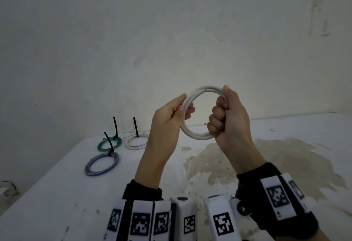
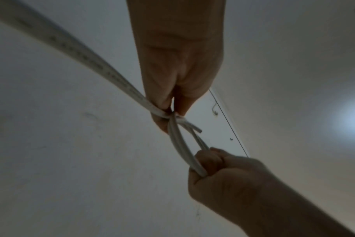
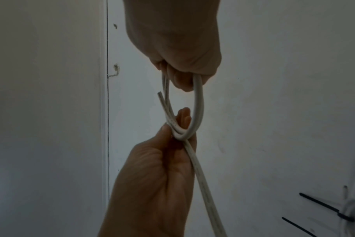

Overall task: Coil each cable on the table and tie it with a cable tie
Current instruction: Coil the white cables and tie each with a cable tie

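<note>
A white cable (image 1: 198,136) is wound into a round coil held up above the table. My right hand (image 1: 226,115) grips the coil's right side in a fist, and my left hand (image 1: 171,115) pinches its left side between thumb and fingers. In the left wrist view the white cable (image 2: 178,141) runs from my left hand (image 2: 172,102) to the right hand (image 2: 223,176), with a loose length (image 2: 71,48) trailing off. The right wrist view shows the coil (image 3: 199,104) between the right hand (image 3: 182,64) and the left hand (image 3: 162,160); a cut end (image 3: 160,96) sticks out.
Three tied coils lie at the table's left: a green one (image 1: 109,143), a white one (image 1: 137,140) and a blue-grey one (image 1: 102,164), each with a black cable tie (image 1: 115,128) standing up. A stained patch (image 1: 247,160) marks the table (image 1: 57,202). A wall stands behind.
</note>
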